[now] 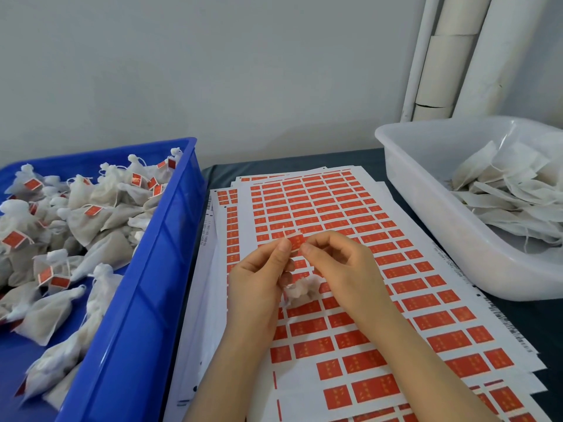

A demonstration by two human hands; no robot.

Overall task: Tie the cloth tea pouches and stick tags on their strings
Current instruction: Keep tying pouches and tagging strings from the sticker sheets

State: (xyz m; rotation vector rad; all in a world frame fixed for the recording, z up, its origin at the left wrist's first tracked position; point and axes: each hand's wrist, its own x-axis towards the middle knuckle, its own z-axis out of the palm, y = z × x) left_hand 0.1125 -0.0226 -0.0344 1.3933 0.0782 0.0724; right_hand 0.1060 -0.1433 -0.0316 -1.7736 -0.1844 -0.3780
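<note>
A small red tag [296, 240] is pinched between the thumb tips of my left hand [259, 275] and my right hand [338, 266], held above the sticker sheets [380, 300]. A thin white string runs up past the tag. Below my hands hangs a small white cloth tea pouch [300, 289], partly hidden by my fingers. Which hand holds the pouch I cannot tell. The sheets carry rows of red tags, with bare gaps at the lower left.
A blue crate [146, 269] on the left holds several tied pouches with red tags [61, 226]. A translucent white tub [426, 208] at the right holds flat untied pouches [511, 190]. White pipes [451, 56] stand against the wall behind it.
</note>
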